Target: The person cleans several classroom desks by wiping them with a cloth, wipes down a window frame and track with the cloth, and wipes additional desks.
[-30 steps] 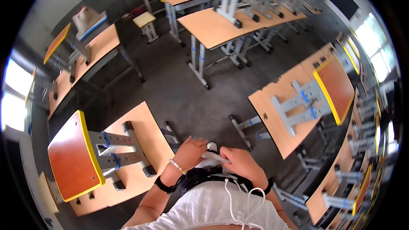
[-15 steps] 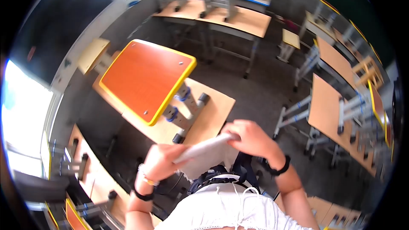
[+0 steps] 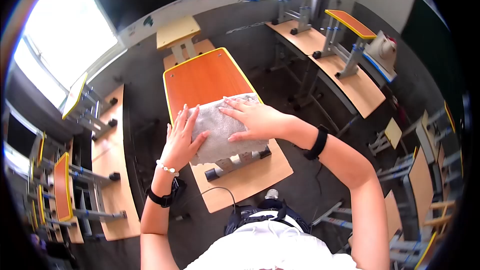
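Note:
A grey cloth [image 3: 216, 132] lies spread over the near end of an orange stool seat [image 3: 202, 80] with a yellow rim, and its front edge hangs down past the seat. My left hand [image 3: 181, 142] rests on the cloth's left side, fingers stretched and apart. On the upper right part of it, my right hand [image 3: 255, 119] lies flat with spread fingers. The stool stands on a light wooden desk [image 3: 260, 175], its grey legs partly hidden under the cloth.
Desks with stools on top stand at the left [image 3: 112, 170] and back right [image 3: 345, 80]. A pale stool [image 3: 177, 32] is behind the orange seat. More desks and stools [image 3: 420, 180] are at the right. A white bag [image 3: 382, 50] sits at the back right.
The cloth, held folded between both hands in front of my body, is now laid out on the stool seat. Both hands have opened flat on it. My view has turned left.

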The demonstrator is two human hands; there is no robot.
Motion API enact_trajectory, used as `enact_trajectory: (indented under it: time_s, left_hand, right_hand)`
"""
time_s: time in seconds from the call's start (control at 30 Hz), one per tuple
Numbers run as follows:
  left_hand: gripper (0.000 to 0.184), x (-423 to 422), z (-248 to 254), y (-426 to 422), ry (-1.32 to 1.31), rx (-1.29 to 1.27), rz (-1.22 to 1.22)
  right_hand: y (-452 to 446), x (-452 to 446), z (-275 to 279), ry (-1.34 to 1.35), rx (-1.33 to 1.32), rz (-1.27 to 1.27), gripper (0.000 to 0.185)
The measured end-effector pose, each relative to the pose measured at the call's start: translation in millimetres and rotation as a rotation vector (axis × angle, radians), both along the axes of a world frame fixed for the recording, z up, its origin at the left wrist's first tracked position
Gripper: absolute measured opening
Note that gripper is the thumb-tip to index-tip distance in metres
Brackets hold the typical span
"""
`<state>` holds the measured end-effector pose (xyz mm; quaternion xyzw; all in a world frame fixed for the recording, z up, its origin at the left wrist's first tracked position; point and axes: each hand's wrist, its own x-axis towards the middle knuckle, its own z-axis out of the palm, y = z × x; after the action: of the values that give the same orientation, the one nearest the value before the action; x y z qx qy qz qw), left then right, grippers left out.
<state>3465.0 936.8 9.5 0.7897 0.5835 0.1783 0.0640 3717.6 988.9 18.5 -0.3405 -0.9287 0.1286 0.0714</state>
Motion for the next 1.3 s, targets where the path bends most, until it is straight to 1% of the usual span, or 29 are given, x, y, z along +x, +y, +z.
enact_trajectory:
  time_s: [0.03, 0.07, 0.17, 0.2, 0.23, 0.3, 0.37, 0.43, 0.47, 0.5, 0.57, 0.63, 0.67, 0.8, 0.83, 0.9, 0.97, 1.0, 1.1, 1.13, 1.17, 1.23, 1.27, 1.3]
  left_hand:
    - [0.068, 1, -5, -2, -0.01, -0.034, 0.092]
    - [0.066, 3, -14, -1, -0.097, -0.022, 0.139]
    - [0.065, 15, -21, -5, -0.191, 0.068, 0.254]
    - [0.064, 14, -26, -3, -0.168, 0.106, 0.254]
    - [0.064, 15, -31, -2, -0.049, 0.147, 0.26]
    - [0.066, 19, -24, -1, -0.1, 0.197, 0.191]
    - [0.07, 22, -21, -3, -0.094, 0.18, 0.234]
    - [0.072, 22, -23, -4, -0.067, 0.206, 0.245]
    - [0.073, 22, -22, -4, -0.047, 0.212, 0.246]
    - [0.075, 22, -22, -4, -0.055, 0.214, 0.243]
    - [0.077, 24, -19, -8, -0.053, 0.171, 0.271]
    - [0.079, 28, -17, -10, -0.039, 0.161, 0.311]
    - [0.08, 30, -15, -11, -0.07, 0.162, 0.31]
    - [0.087, 31, -15, -13, -0.098, 0.191, 0.334]
    - [0.088, 29, -16, -14, -0.114, 0.194, 0.332]
    - [0.092, 28, -16, -12, -0.126, 0.222, 0.339]
    - [0.094, 30, -17, -12, -0.127, 0.269, 0.372]
    - [0.093, 31, -17, -12, -0.163, 0.306, 0.359]
    - [0.098, 31, -23, -9, -0.191, 0.464, 0.366]
    - [0.079, 34, -21, -11, -0.241, 0.558, 0.382]
    - [0.069, 31, -26, -12, -0.251, 0.651, 0.372]
    - [0.051, 25, -39, -14, -0.264, 0.832, 0.358]
    - [0.033, 27, -39, -16, -0.319, 0.89, 0.353]
    - [0.033, 23, -36, -20, -0.327, 0.862, 0.359]
  right_hand:
    - [9, 1, 0, -0.007, 0.006, 0.033, 0.082]
    - [19, 1, 0, -0.012, 0.021, 0.068, 0.082]
    - [53, 3, -2, -0.012, 0.076, 0.159, 0.08]
    - [73, 4, -4, 0.005, 0.081, 0.166, 0.079]
    - [96, 4, -9, 0.024, 0.092, 0.174, 0.077]
    - [145, 4, -12, 0.006, 0.13, 0.169, 0.076]
    - [189, -4, -14, 0.022, 0.107, 0.148, 0.076]
    - [232, -23, -16, -0.036, 0.113, 0.118, 0.075]
    - [257, -35, -19, -0.047, 0.143, 0.151, 0.075]
    - [277, -46, -21, -0.042, 0.188, 0.136, 0.079]
    - [302, -74, -19, -0.134, 0.177, 0.086, 0.079]
    - [310, -95, -18, -0.179, 0.105, 0.045, 0.079]
    - [319, -102, -23, -0.208, 0.1, 0.083, 0.08]
    - [305, -118, -20, -0.215, 0.166, 0.196, 0.077]
    - [297, -125, -20, -0.208, 0.177, 0.22, 0.077]
    - [273, -136, -12, -0.279, 0.202, 0.222, 0.075]
    - [248, -144, 0, -0.299, 0.145, 0.227, 0.077]
    - [236, -149, 2, -0.297, 0.151, 0.254, 0.076]
    - [194, -163, 6, -0.307, 0.139, 0.332, 0.076]
    - [179, -165, 6, -0.282, 0.152, 0.379, 0.077]
    - [163, -164, 6, -0.257, 0.159, 0.428, 0.078]
    - [134, -157, 12, -0.291, 0.128, 0.422, 0.081]
    - [123, -154, 13, -0.302, 0.118, 0.416, 0.083]
    - [121, -146, 8, -0.272, 0.145, 0.441, 0.083]
